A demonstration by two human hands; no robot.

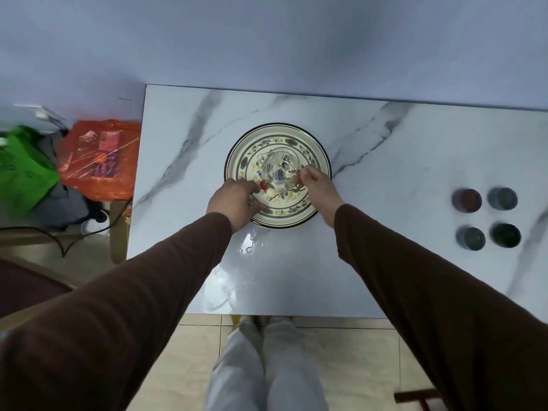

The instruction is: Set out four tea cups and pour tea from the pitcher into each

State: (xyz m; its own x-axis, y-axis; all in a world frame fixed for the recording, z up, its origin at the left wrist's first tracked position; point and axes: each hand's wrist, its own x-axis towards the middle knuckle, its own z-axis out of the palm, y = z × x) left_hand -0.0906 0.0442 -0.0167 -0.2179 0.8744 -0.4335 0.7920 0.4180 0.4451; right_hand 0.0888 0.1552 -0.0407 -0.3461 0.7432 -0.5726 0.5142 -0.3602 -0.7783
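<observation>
A clear glass pitcher (277, 170) stands in the middle of a round floral plate (252, 152) on the marble table. My right hand (318, 188) is at the pitcher's right side, fingers closed on its handle. My left hand (234, 200) rests on the plate's near-left rim, fingers spread, holding nothing that I can see. Several small dark tea cups stand in a square at the far right of the table: a purple cup (467, 200), a grey-blue cup (503, 198), a grey cup (471, 238) and a dark green cup (506, 235).
The marble table (385, 161) has its left edge near x 470 and its near edge above my legs. On the floor to the left lie an orange plastic bag (100, 161), a green bag (23, 170) and cables.
</observation>
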